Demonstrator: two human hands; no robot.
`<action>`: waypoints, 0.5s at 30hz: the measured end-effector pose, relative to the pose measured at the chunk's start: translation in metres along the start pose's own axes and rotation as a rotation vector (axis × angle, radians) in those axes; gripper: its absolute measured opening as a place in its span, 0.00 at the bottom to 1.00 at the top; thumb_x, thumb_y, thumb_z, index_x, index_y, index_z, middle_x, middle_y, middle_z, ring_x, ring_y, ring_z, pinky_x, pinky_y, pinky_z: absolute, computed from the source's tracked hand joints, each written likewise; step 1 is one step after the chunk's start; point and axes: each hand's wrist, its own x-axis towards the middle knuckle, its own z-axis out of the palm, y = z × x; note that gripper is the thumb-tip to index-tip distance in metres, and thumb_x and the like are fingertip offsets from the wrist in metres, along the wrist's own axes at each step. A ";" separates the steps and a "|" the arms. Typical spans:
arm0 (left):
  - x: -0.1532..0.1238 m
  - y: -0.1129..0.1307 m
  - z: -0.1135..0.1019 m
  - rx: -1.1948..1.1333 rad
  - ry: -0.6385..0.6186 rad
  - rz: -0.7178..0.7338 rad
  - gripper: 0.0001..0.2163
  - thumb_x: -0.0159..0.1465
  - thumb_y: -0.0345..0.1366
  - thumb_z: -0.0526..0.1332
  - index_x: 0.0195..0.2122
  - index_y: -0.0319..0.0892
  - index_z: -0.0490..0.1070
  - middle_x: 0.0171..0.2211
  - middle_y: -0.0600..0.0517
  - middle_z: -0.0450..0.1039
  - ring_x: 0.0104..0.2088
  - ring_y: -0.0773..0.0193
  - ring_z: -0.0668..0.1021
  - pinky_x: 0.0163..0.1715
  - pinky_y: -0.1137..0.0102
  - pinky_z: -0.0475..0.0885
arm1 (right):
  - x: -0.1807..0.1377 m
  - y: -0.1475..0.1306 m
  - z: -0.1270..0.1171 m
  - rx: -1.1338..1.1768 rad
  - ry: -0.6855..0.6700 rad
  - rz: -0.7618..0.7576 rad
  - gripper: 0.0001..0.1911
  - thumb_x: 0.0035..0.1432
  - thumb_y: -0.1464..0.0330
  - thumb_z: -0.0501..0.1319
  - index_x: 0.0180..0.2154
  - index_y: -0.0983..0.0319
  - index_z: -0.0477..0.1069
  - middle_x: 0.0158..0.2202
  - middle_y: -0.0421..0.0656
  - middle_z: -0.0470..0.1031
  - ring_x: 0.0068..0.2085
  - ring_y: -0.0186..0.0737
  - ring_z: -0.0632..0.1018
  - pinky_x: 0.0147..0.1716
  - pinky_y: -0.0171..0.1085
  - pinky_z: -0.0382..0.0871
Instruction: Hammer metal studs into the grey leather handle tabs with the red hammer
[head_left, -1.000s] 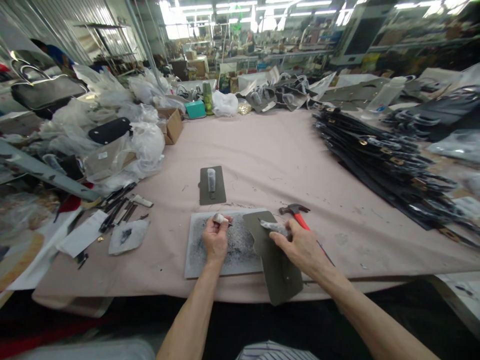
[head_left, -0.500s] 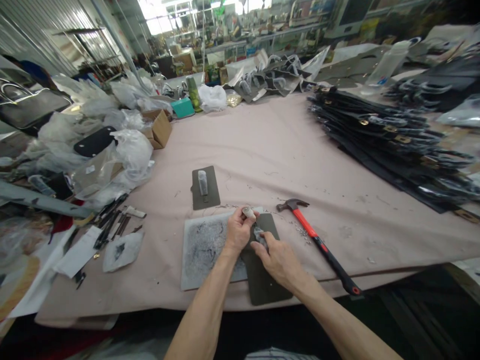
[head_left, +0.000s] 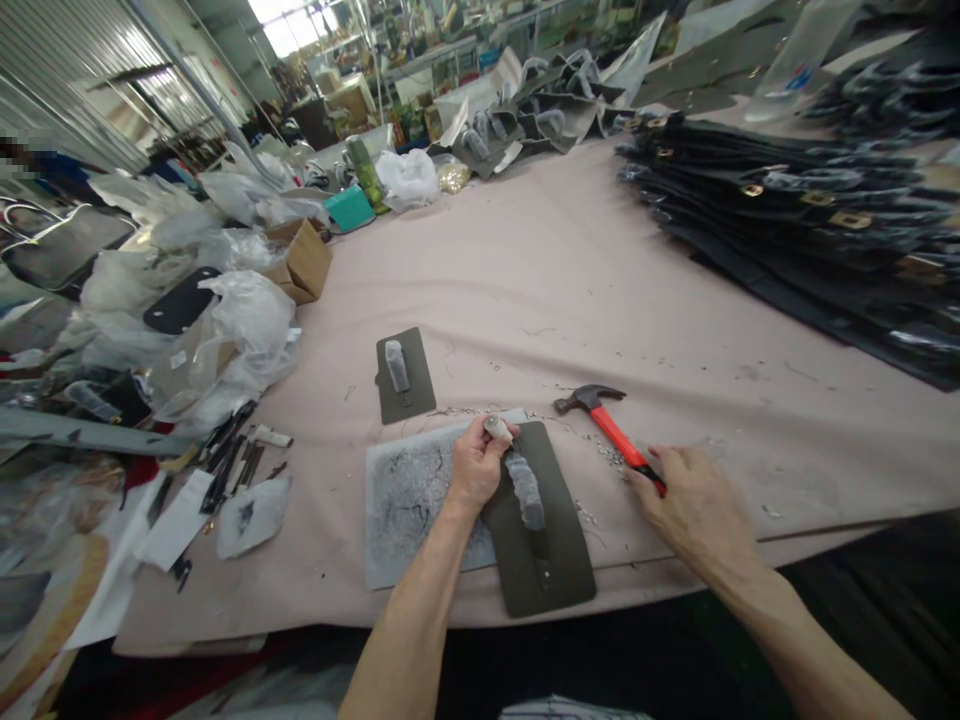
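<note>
Left hand [head_left: 474,468] closed around a small pale cylindrical tool [head_left: 496,427], tip up, planted at the top edge of the dark olive leather piece [head_left: 541,545], likely to pin it flat on the scuffed grey cutting board [head_left: 409,500] just to its left. A clear-wrapped fitting [head_left: 525,488] lying lengthwise on the leather piece, directly right of the left hand. Right hand [head_left: 694,505] well out to the right, fingers curled over the handle of the red-handled hammer [head_left: 609,430], head pointing away; grip only loose as far as can be told. Metal shavings scattered on the counter [head_left: 570,280] between both hands.

Beyond the left hand, a second olive piece [head_left: 405,375] with its own wrapped fitting, set aside. Far left of the left hand, plastic bags [head_left: 247,320], a cardboard box [head_left: 306,262] and dark tools [head_left: 229,450]. Beyond the right hand, a fanned stack of black panels with brass fittings [head_left: 810,230]. No readable writing or brand anywhere; labels too small or blurred.
</note>
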 end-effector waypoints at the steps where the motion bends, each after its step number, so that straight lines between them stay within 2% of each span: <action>1: 0.000 0.000 0.000 0.011 0.001 0.003 0.06 0.65 0.38 0.64 0.41 0.43 0.76 0.39 0.47 0.81 0.41 0.59 0.81 0.46 0.66 0.74 | 0.001 0.003 0.001 -0.011 -0.058 0.021 0.19 0.69 0.58 0.57 0.51 0.66 0.70 0.45 0.54 0.73 0.42 0.55 0.75 0.37 0.47 0.68; 6: 0.002 0.001 0.000 0.046 -0.006 0.017 0.05 0.64 0.34 0.63 0.40 0.42 0.76 0.38 0.49 0.81 0.40 0.61 0.81 0.45 0.67 0.74 | 0.010 0.004 -0.001 0.072 -0.315 0.117 0.12 0.69 0.62 0.55 0.47 0.63 0.68 0.41 0.51 0.73 0.39 0.51 0.76 0.33 0.43 0.62; 8: 0.002 0.001 0.002 0.069 -0.004 0.026 0.04 0.64 0.33 0.63 0.39 0.42 0.76 0.37 0.49 0.81 0.40 0.61 0.81 0.45 0.67 0.75 | 0.016 0.003 -0.005 0.192 -0.395 0.147 0.09 0.66 0.63 0.55 0.42 0.62 0.68 0.37 0.49 0.73 0.37 0.49 0.74 0.32 0.42 0.61; 10: 0.001 0.001 0.004 0.094 0.011 0.033 0.05 0.63 0.31 0.63 0.39 0.42 0.76 0.36 0.50 0.81 0.39 0.61 0.81 0.44 0.68 0.75 | 0.022 0.001 -0.010 0.527 -0.521 0.225 0.05 0.61 0.65 0.57 0.37 0.60 0.65 0.32 0.44 0.71 0.33 0.44 0.72 0.30 0.39 0.61; 13: 0.000 0.000 0.009 0.141 0.045 0.057 0.06 0.61 0.29 0.62 0.39 0.42 0.75 0.36 0.51 0.82 0.38 0.62 0.82 0.42 0.69 0.75 | 0.026 -0.008 -0.019 1.242 -0.795 0.476 0.08 0.56 0.67 0.60 0.36 0.59 0.61 0.28 0.38 0.66 0.24 0.34 0.67 0.22 0.33 0.61; 15: -0.002 -0.001 0.011 0.189 0.057 0.087 0.07 0.60 0.28 0.62 0.39 0.42 0.75 0.36 0.51 0.82 0.38 0.62 0.82 0.41 0.69 0.75 | 0.025 -0.018 -0.029 1.458 -0.850 0.638 0.08 0.59 0.65 0.59 0.36 0.58 0.59 0.26 0.34 0.62 0.20 0.29 0.60 0.17 0.30 0.54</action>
